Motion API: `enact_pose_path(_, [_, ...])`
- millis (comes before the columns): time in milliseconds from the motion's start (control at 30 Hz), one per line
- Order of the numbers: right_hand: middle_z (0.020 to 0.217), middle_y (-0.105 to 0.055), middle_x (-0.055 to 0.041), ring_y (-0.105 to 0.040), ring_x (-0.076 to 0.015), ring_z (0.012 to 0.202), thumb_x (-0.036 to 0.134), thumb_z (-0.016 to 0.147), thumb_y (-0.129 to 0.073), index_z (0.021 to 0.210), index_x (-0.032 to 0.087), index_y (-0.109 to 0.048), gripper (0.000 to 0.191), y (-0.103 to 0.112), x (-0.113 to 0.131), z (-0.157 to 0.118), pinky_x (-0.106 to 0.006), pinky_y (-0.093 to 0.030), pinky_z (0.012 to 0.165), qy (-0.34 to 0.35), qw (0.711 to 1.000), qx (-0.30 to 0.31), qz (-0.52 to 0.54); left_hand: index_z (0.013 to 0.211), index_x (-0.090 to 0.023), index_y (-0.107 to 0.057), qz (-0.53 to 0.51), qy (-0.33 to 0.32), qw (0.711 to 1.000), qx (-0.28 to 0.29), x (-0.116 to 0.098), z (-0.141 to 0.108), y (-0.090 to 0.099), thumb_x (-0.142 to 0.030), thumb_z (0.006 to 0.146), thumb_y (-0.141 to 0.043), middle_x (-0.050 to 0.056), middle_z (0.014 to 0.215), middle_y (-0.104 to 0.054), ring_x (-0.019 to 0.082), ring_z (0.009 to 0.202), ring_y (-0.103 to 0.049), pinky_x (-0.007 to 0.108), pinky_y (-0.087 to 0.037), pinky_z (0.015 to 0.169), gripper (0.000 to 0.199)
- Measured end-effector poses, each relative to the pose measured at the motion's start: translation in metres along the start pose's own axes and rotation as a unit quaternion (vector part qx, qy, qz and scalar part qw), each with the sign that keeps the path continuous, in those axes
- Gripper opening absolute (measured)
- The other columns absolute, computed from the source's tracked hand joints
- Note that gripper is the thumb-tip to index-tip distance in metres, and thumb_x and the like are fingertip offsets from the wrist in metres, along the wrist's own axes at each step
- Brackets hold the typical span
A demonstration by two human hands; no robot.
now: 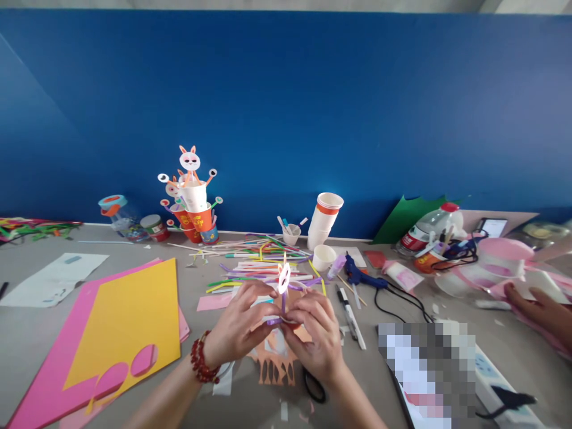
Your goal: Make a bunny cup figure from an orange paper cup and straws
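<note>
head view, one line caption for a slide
Left hand and right hand meet at the purple stem of a rabbit face.

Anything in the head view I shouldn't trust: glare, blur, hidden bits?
Head view: the small paper face is washed out nearly white; the co-worker's hand, far right, looks soft; mosaic squares hide much of the screen, lower right; the edges look stretched.

Your gray table, crowded with craft supplies.
Yellow paper overlaps pink sheets at left; straws lie scattered centrally.
</note>
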State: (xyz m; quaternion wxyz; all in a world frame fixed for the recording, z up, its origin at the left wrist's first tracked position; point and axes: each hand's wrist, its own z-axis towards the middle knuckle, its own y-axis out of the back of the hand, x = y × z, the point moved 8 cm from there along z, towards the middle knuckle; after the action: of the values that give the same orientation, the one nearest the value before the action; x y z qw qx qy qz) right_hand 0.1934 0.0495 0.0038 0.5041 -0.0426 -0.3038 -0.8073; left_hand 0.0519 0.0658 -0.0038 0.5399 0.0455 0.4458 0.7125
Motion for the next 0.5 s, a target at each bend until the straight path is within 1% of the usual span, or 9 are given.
enact_pose_path(200, [0.087,-0.069,-0.0046,-0.062,-0.0244,0.087,0.013,0.082,-0.069,0.089,0.023,-0.064,0.013,0.000,0.008,-0.002,-0.047,-0.049,0.088,0.022,1.000,0.003,-0.018,0.111,-0.020,-0.061,-0.012,-0.013,0.998,0.063,-0.009,0.005,0.008,-0.016,0.090,-0.060,0.008,0.117,-0.062,0.025,0.111,-0.049,0.040,-0.042,0.099,0.022])
enact_pose_path(367, [0.088,-0.069,-0.0045,-0.063,-0.0233,0.084,0.012,0.081,-0.069,0.090,0.023,-0.063,0.015,-0.002,0.014,-0.003,-0.043,-0.052,0.081,0.037,0.999,0.021,-0.018,0.108,-0.022,-0.062,-0.006,-0.021,0.998,0.058,-0.016,0.007,0.015,-0.018,0.089,-0.060,0.007,0.110,-0.066,0.024,0.105,-0.054,0.038,-0.045,0.096,0.020])
enact_pose_path(500, [0.089,-0.069,-0.0042,-0.064,-0.0234,0.084,0.014,0.080,-0.071,0.094,0.025,-0.061,0.020,-0.001,0.016,-0.002,-0.046,-0.053,0.083,0.045,0.998,0.029,-0.022,0.104,-0.021,-0.061,-0.013,-0.029,0.998,0.050,-0.020,0.007,0.015,-0.013,0.084,-0.060,0.007,0.103,-0.067,0.023,0.101,-0.056,0.037,-0.047,0.092,0.022])
